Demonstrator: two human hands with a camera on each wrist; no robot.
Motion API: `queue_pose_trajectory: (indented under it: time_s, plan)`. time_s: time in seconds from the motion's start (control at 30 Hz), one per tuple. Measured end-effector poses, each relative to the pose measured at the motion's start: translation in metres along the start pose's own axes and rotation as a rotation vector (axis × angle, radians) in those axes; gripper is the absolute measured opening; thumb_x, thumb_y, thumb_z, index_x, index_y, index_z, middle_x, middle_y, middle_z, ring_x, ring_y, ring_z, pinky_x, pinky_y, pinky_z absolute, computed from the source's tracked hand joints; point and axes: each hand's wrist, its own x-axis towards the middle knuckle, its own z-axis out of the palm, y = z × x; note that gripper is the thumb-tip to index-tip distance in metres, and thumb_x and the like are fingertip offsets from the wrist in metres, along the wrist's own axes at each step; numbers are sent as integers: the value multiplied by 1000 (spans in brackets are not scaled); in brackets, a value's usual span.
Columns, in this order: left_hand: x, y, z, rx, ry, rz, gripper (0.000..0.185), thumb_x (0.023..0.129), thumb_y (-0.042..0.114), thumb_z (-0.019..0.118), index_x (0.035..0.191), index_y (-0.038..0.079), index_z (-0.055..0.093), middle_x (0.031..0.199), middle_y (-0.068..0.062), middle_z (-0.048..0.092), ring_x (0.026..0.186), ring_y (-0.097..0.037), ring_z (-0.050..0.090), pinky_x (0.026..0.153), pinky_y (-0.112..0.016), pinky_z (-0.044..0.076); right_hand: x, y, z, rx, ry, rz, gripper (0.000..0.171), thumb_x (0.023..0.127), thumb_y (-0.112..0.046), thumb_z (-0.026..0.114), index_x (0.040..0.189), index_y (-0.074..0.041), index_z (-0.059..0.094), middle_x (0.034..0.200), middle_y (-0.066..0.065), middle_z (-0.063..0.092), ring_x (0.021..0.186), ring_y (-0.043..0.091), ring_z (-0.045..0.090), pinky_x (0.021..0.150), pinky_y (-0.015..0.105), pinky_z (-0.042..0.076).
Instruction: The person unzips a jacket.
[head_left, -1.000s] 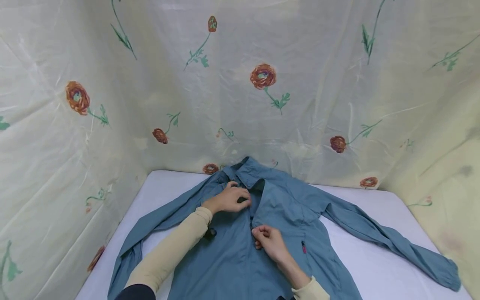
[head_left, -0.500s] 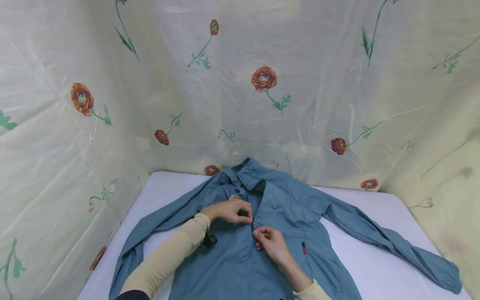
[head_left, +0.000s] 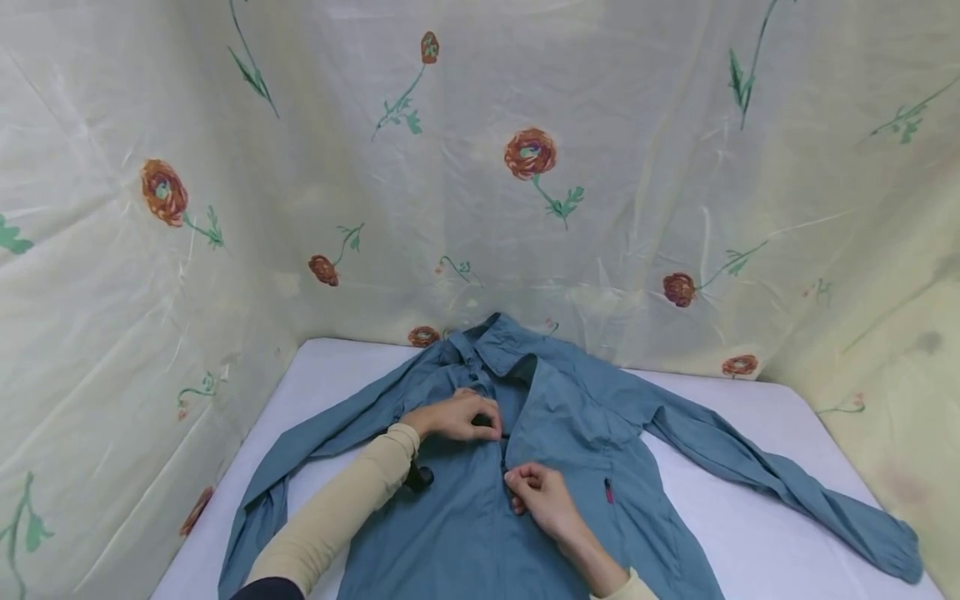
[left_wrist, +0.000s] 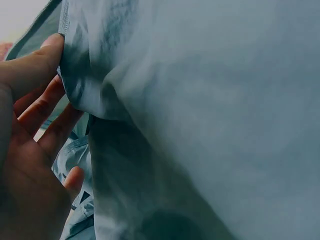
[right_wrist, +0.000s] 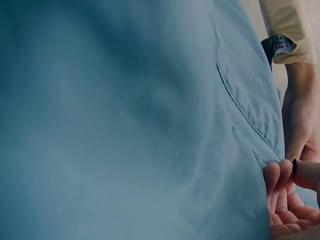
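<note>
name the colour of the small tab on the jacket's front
The tab is red; it shows best in the head view.

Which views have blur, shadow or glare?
Head: jacket reads clearly, faint sheen on the curtain; left wrist: dim, jacket soft at right, shadowed at lower centre, pale top-left corner; right wrist: jacket blurred at left, seam crisper.

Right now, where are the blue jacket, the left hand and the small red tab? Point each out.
Blue jacket (head_left: 431, 537): head view, on its lower front.
Left hand (head_left: 459, 417): head view, on the back of the hand.
Small red tab (head_left: 610, 497): head view, on its red part.
</note>
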Motion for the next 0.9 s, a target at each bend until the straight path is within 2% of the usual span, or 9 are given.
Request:
queue_pose_trajectory:
  time_s: [0.13,0.2,0.37,0.67,0.9]
  plan:
    - [0,-4,-2,0,4,-11,15,96,30,56,92,24,70,101,11,63,100,-6,56,108,-43,22,-7,-2,1,7,-38,-1,29,94,-26,59,100,2,63,69,2,62,61,10,58,61,30,54]
    - [0,-8,-1,5,14,-17,15,96,30,56,92,25,70,102,11,63,100,-7,56,107,-43,22,-13,-5,3,5,-49,-1,26,95,-21,57,100,4,62,69,1,61,61,9,58,61,30,54]
    - [-1,-18,3,10,40,-37,14,96,31,55,93,27,69,102,12,63,100,-6,55,100,-41,23,-18,-1,5,5,-65,8,25,95,-22,58,98,3,62,68,0,61,61,9,57,62,30,53]
    - [-3,-18,-1,10,77,-83,13,96,28,56,91,24,68,101,8,64,102,-11,56,113,-48,15,-24,3,8,20,-73,-2,25,95,-19,57,98,5,62,66,-1,60,58,8,56,59,28,52]
    - [-2,-25,-1,7,82,-78,13,95,26,57,94,18,68,103,3,64,109,-15,56,120,-45,11,-26,5,11,18,-76,16,24,95,-20,57,97,3,62,65,-2,59,58,7,56,59,27,52]
